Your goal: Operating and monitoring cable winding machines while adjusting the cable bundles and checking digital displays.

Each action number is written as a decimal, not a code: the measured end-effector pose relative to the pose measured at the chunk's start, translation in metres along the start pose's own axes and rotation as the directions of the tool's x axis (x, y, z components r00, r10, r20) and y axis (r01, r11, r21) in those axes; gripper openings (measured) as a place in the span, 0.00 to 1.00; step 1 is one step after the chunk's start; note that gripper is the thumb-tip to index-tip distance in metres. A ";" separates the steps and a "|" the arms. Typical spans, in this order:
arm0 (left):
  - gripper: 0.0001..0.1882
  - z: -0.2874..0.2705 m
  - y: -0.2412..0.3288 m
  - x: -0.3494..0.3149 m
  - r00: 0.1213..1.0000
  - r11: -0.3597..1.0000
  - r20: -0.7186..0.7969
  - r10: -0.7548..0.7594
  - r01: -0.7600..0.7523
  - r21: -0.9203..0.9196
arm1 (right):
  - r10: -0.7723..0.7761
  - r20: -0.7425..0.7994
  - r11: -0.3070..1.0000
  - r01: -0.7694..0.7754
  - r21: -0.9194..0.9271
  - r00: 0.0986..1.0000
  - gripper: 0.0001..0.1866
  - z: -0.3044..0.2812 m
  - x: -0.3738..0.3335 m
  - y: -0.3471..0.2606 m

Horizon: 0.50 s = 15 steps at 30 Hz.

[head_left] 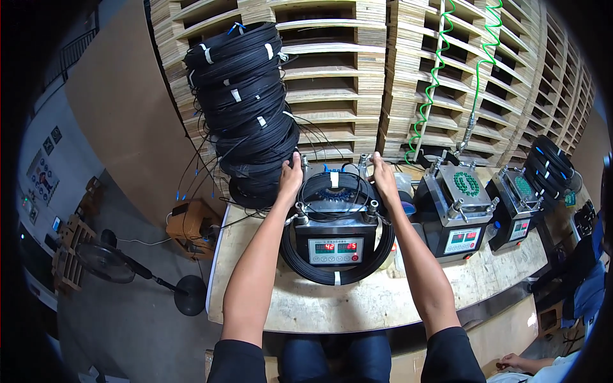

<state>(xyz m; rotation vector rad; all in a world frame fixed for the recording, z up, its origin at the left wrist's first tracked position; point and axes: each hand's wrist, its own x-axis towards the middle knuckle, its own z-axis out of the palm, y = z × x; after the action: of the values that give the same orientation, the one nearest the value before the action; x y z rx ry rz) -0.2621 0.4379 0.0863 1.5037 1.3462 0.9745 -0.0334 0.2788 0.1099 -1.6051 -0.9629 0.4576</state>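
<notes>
A black box-shaped machine with a lit control panel (336, 251) stands in front of me on the table. A black cable coil (335, 181), tied with a white band, lies on its metal top among the corner posts. A larger black cable coil (338, 278) hangs round the machine's front, also banded white. My left hand (292, 177) is closed at the far left corner post (304, 162), thumb upward. Opposite it, my right hand (384, 179) is closed at the far right post (364, 161). The fingers of both hands are partly hidden.
A tall stack of cable coils (246, 108) rises at the left, loose ends sticking out. Two similar machines (454, 214) (516, 207) stand to the right, near more coils (547, 167). Wooden pallets (319, 83) back the table (306, 313). A fan (115, 262) stands left; another person's hand (511, 362) shows lower right.
</notes>
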 end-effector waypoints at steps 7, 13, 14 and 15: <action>0.53 -0.007 0.034 -0.037 0.997 0.997 0.047 -0.064 0.066 -0.033 | -0.096 -0.075 0.982 0.106 0.155 0.993 0.35 -0.007 0.003 0.015; 0.52 -0.009 0.029 -0.037 1.000 0.998 0.023 -0.017 0.018 -0.067 | -0.015 0.011 0.988 0.013 0.152 1.000 0.36 -0.005 -0.006 -0.001; 0.51 -0.005 0.028 -0.036 0.999 0.998 0.038 -0.020 0.022 -0.056 | -0.022 0.017 0.995 0.021 0.100 1.000 0.37 -0.007 -0.004 0.003; 0.51 -0.002 0.027 -0.035 0.999 0.998 0.042 -0.019 0.022 -0.058 | -0.032 0.006 0.998 0.031 0.051 0.999 0.37 -0.007 -0.001 0.006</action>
<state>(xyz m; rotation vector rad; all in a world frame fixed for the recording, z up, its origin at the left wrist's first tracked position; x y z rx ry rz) -0.2593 0.4027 0.1126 1.4560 1.2906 0.9566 -0.0266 0.2738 0.1065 -1.5410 -0.9727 0.4627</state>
